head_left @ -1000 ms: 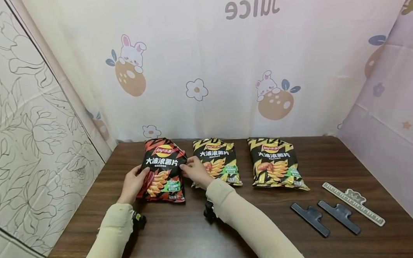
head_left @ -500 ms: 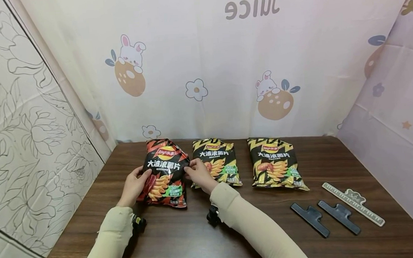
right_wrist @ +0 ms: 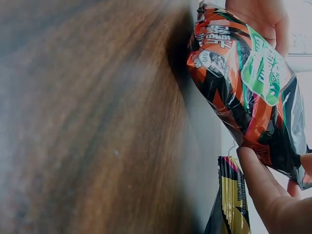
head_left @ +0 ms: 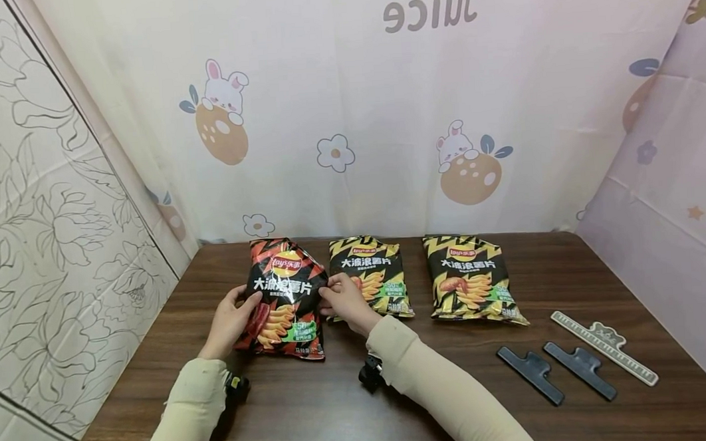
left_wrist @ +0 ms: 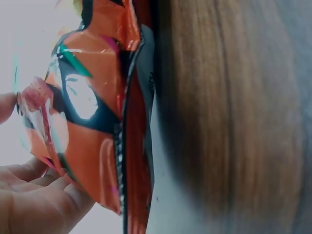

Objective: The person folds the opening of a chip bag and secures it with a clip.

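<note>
A red and black bag of potato chips (head_left: 284,284) stands tilted at the left of the wooden table, held between both hands. My left hand (head_left: 229,320) grips its left edge, thumb on the front and fingers behind. On the other side my right hand (head_left: 348,301) pinches the bag's right edge. The left wrist view shows the bag's crimped bottom seam close to the tabletop, with the left hand (left_wrist: 39,195) under its side. In the right wrist view the fingers of the right hand (right_wrist: 273,200) hold the bag's edge.
Two yellow and black chip bags, a middle one (head_left: 370,273) and a right one (head_left: 470,277), lie toward the back. Two black bag clips (head_left: 530,374) and a pale ruler-like clip (head_left: 605,347) lie at the right. A patterned curtain (head_left: 382,99) hangs behind the table.
The red chip bag has moved slightly right and toward me, with both hands still holding it. The yellow bags and the clips have stayed put.
</note>
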`<state>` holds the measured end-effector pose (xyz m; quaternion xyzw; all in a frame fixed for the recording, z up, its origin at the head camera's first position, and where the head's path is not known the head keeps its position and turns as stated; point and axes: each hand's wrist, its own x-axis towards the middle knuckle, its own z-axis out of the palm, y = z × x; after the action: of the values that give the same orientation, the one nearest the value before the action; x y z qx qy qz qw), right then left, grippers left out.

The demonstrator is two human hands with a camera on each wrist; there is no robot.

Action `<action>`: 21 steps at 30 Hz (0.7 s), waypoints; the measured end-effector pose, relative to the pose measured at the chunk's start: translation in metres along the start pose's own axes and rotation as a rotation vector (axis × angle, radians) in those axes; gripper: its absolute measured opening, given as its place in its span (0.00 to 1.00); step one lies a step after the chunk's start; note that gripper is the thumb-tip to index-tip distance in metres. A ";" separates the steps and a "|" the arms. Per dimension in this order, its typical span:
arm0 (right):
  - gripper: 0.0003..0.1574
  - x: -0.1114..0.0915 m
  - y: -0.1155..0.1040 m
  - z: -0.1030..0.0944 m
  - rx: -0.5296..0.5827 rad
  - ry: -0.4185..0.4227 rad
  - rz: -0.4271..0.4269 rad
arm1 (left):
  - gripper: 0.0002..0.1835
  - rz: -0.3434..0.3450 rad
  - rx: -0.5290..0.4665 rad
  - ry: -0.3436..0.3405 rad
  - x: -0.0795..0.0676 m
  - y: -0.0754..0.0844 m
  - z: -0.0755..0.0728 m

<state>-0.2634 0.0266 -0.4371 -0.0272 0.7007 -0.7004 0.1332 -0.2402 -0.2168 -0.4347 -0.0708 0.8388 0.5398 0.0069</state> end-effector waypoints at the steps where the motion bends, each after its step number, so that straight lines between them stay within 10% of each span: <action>1: 0.14 -0.001 0.000 -0.001 0.002 -0.002 -0.002 | 0.36 0.000 0.001 0.000 -0.001 0.000 0.000; 21: 0.10 -0.015 0.003 -0.019 -0.027 0.002 -0.049 | 0.36 0.038 0.035 -0.022 -0.009 0.003 0.010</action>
<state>-0.2531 0.0489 -0.4385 -0.0457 0.7092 -0.6941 0.1149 -0.2321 -0.2055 -0.4350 -0.0485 0.8490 0.5260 0.0071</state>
